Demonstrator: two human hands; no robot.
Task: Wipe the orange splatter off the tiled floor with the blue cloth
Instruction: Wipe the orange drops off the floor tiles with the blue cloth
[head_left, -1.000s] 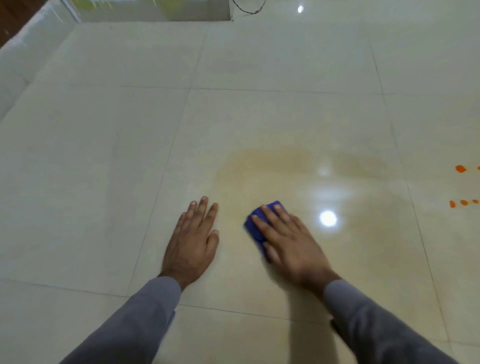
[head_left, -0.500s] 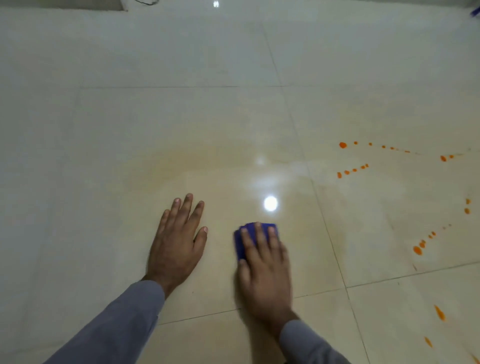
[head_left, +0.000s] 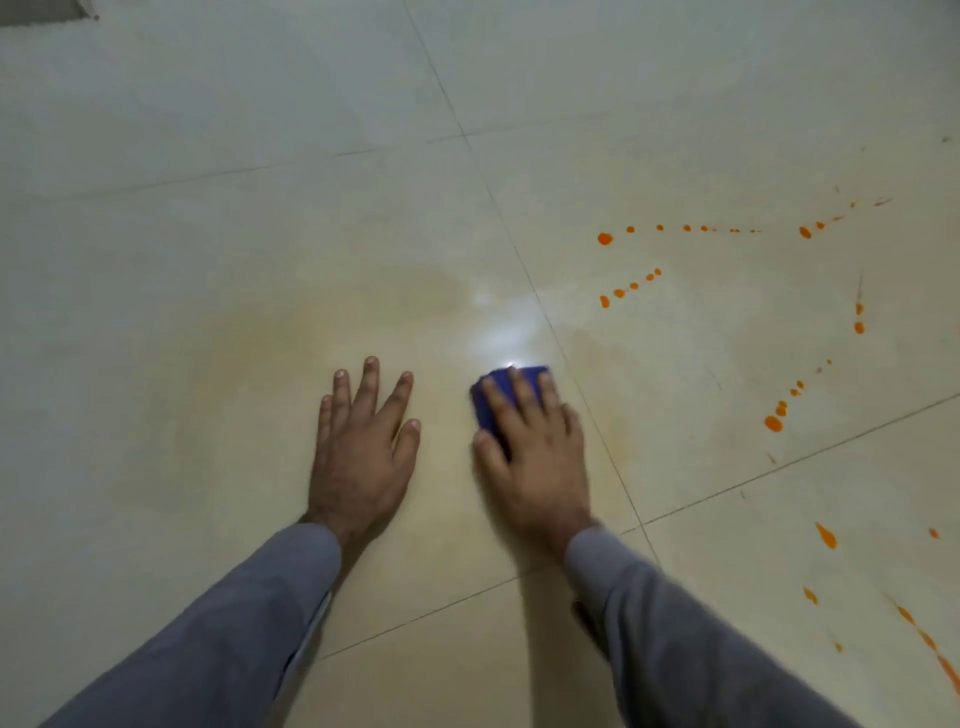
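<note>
Blue cloth (head_left: 501, 397) lies folded on tiled floor (head_left: 260, 208), under right hand (head_left: 530, 447); fingers straight, pressing flat. Left hand (head_left: 361, 447) spread on floor, just beside. Cloth looks soft, light, probably slides easily on glossy tile; palm pressure better than pinch. Orange splatter (head_left: 774, 421) well apart, to right.

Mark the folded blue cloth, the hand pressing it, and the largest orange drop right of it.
folded blue cloth (head_left: 488, 402), head view, bare left part
right hand (head_left: 535, 452), head view, back of hand
largest orange drop (head_left: 773, 423), head view, centre
</note>
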